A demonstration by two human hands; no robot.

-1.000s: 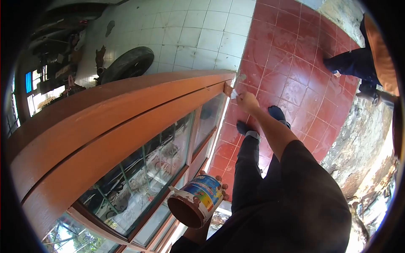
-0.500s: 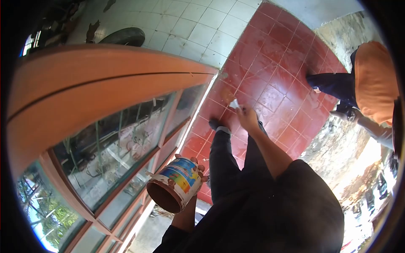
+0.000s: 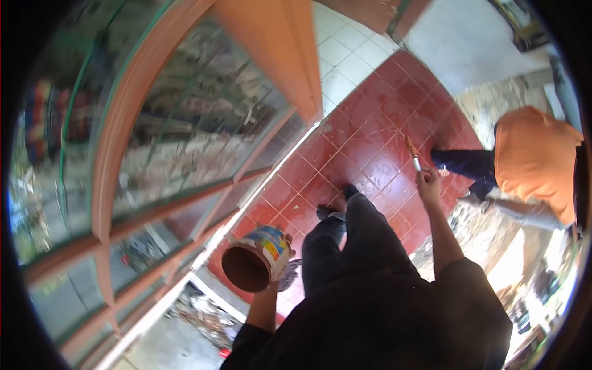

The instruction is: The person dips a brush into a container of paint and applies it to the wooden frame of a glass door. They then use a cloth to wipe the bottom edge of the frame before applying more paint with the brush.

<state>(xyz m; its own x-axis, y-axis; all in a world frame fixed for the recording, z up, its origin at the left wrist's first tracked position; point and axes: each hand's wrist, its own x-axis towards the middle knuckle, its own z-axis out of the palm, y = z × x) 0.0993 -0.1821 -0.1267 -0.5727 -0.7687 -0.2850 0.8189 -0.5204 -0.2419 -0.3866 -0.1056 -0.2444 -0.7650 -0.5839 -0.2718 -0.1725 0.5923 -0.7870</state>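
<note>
My left hand [image 3: 288, 251] is wrapped round a paint can [image 3: 269, 242], partly hidden behind it. The can is tilted with its brown-coated mouth toward me, and its blue and yellow label is smeared with paint. In my right hand [image 3: 428, 184], held out over the red floor, is a paintbrush [image 3: 412, 154]. Its bristles are orange-brown and point away from me, above a pale section near my fingers.
An orange-brown window frame [image 3: 102, 185] with glass panes runs along my left. Red tiles [image 3: 345, 160] lie under my feet, white tiles [image 3: 345, 43] beyond. A person in an orange shirt [image 3: 531, 163] bends down at the right, beside rough ground.
My right hand has swung right with the paintbrush, toward the other person's side. The view has turned to the right, and more of the window panes shows. The can stays in my left hand.
</note>
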